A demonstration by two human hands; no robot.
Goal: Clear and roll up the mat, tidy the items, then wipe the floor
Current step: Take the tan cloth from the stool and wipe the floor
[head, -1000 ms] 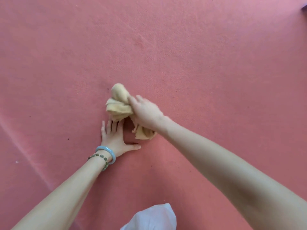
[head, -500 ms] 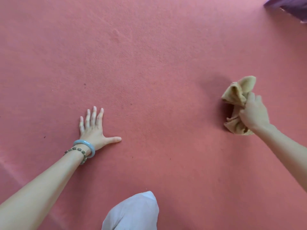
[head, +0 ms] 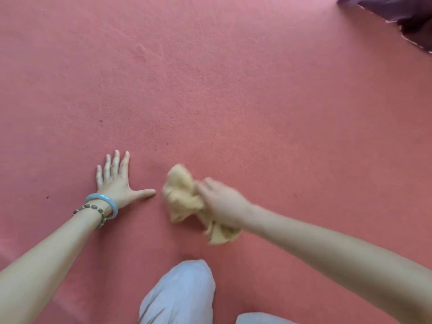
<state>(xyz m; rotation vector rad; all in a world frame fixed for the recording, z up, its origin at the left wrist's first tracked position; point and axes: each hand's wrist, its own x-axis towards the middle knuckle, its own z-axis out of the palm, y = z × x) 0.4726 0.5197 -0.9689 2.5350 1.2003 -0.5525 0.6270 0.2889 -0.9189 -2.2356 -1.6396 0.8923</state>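
The pink floor (head: 233, 90) is being wiped; the cloth (head: 182, 197) is being clenched by the right hand (head: 224, 204), just beside the left hand (head: 117, 183)'s flat, released fingers (head: 115, 160); a sweep over unwiped floor seems due next.

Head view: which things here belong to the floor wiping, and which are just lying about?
In the job:
tan cloth, bunched in the right hand
red floor under the cloth
left hand, flat on the floor

Just about:
dark purple fabric in the top right corner
grey knee at the bottom edge
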